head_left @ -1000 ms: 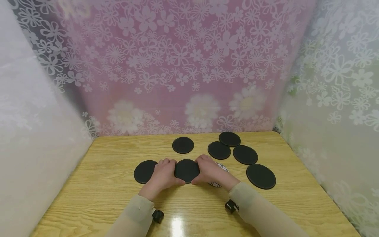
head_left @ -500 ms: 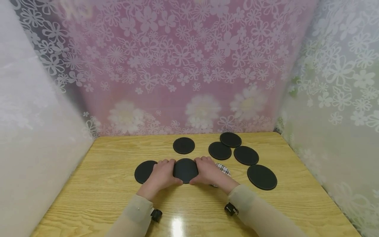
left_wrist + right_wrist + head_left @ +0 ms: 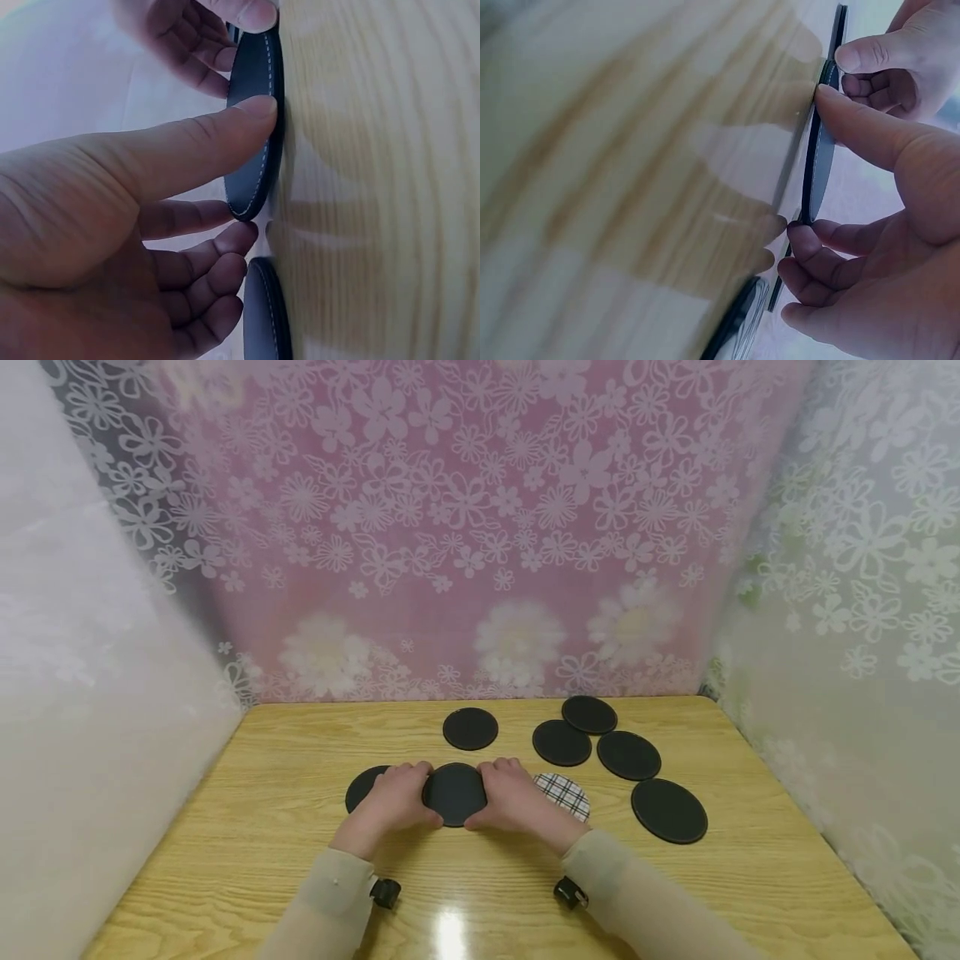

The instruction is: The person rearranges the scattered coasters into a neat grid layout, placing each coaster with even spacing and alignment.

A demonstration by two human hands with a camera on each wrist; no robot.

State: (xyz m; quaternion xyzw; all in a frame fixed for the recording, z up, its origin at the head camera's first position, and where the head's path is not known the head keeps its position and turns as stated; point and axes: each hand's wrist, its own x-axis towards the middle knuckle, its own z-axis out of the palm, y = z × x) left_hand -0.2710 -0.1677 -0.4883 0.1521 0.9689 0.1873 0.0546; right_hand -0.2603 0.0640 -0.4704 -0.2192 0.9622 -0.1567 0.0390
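Left hand and right hand share one black coaster just below the middle of the head view, pinching it from opposite sides — thumbs on its near rim, fingers bent round its flanks. It sits very close to the counter; whether any part of the rim rests on the wood cannot be told.

With so thin an edge to hold, the likeliest slip, I judge, is a thumb sliding off: uneven pressure from the two sides would tip the disc and drop one edge. Left of centre, a second coaster lies partly covered by the left hand, whose lower fingers hang close to its rim — a sideways drift could shove it. On the other side, a plaid coaster lies partly behind the right forearm, and a dragging wrist might shift that too. Farther off, toward the upper right, a far coaster and its near neighbour meet or overlap, so nudging one would probably move both.
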